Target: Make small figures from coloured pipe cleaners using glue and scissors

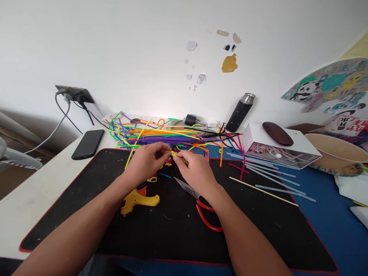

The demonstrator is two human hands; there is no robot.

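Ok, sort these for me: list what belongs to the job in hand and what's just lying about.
In hand: yellow pipe cleaner, pinched by left hand and right hand; pipe cleaner pile behind.
Lying about: scissors, glue gun, glue sticks, phone, flask, glasses case.

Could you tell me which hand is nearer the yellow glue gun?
The left. The left hand, pinching a yellow pipe cleaner with the right hand, is just beyond the yellow glue gun; the right hand is farther to its right, over the red-handled scissors.
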